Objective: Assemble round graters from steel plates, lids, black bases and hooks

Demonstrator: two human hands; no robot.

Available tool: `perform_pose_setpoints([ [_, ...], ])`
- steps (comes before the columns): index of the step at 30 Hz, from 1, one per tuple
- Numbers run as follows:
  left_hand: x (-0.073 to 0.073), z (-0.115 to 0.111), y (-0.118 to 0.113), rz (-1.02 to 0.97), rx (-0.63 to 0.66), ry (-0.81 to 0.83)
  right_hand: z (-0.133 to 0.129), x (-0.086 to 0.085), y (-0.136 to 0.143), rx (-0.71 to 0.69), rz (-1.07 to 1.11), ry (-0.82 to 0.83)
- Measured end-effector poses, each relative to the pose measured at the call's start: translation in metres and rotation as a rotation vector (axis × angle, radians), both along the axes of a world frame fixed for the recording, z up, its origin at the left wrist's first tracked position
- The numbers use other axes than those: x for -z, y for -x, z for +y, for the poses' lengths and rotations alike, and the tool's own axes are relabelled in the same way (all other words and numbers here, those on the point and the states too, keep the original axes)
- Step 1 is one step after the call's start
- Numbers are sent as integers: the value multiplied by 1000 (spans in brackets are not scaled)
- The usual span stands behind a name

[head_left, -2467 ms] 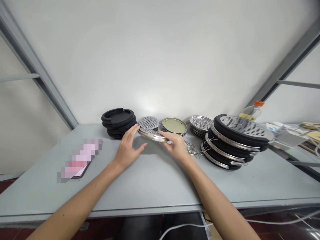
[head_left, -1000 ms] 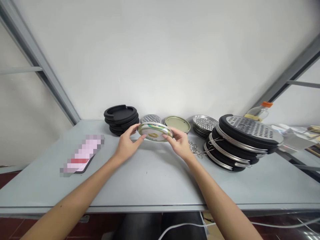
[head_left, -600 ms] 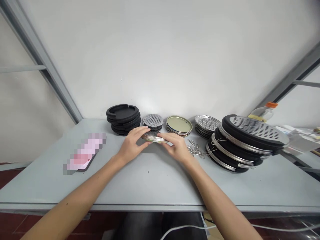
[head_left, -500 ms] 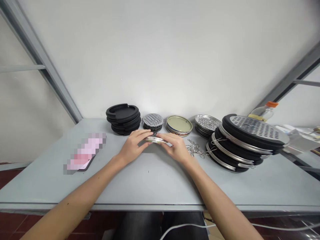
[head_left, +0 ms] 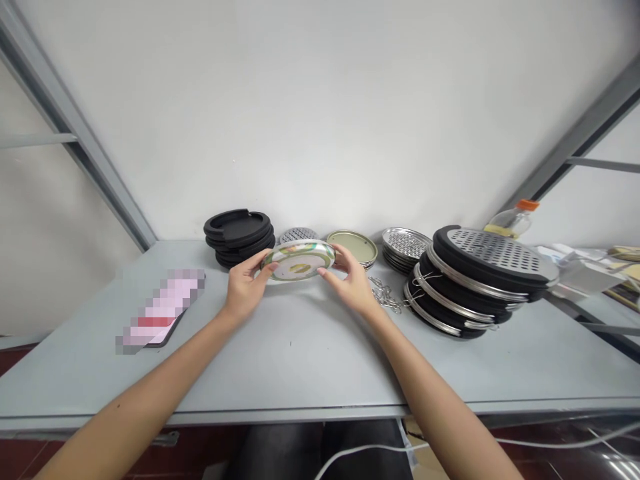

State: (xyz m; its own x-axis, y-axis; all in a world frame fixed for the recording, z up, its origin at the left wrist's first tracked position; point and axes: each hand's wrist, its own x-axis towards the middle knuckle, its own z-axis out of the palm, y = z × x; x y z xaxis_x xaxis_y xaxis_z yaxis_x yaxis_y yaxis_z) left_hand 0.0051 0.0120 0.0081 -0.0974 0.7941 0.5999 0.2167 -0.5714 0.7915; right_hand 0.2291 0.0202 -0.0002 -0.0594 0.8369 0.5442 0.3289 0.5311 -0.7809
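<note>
From where I stand, both hands are clamped on one disc [head_left: 299,259], holding it clear of the table [head_left: 280,380]. The left hand [head_left: 247,281] grips its rim at nine o'clock, the right hand [head_left: 349,280] around three, thumbs on the near face and fingers round behind. Pinching it at opposite edges probably keeps it steady and leaves most of the face uncovered; it is tipped up towards the person, perhaps so that side can be looked at.

Reading the dial from the disc, with the wall at twelve, the black trays [head_left: 237,230] are piled at ten, grey graters [head_left: 299,233] at twelve, olive lids [head_left: 353,245] near one and silver graters [head_left: 407,245] at two. Each kind has its own pile, I'd guess to keep every part within easy reach. Loose wires [head_left: 384,295] lie at four, beside the big stack [head_left: 480,280] at three. The phone [head_left: 173,310] is off at eight, seemingly kept out of the way.

The disc itself is round and shallow: shiny pale rim, green and orange patterning along the edge, a whitish face with a yellow-gold mark near its middle. Finer print is too blurred to read.
</note>
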Motion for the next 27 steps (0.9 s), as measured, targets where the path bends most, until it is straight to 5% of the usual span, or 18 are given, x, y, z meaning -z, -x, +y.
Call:
perform_pose_setpoints([
  [6, -5, 5, 1, -210, 163, 160, -3, -1, 9, -213, 187, 58],
  [15, 1, 6, 4, 106, 160, 75, -11, -10, 1, -17, -34, -157],
  [20, -2, -3, 4, 315, 130, -47, -11, -4, 0, -52, -208, -227],
  [27, 1, -9, 1, 445, 251, -107, -14, -2, 5, -124, -403, -346],
])
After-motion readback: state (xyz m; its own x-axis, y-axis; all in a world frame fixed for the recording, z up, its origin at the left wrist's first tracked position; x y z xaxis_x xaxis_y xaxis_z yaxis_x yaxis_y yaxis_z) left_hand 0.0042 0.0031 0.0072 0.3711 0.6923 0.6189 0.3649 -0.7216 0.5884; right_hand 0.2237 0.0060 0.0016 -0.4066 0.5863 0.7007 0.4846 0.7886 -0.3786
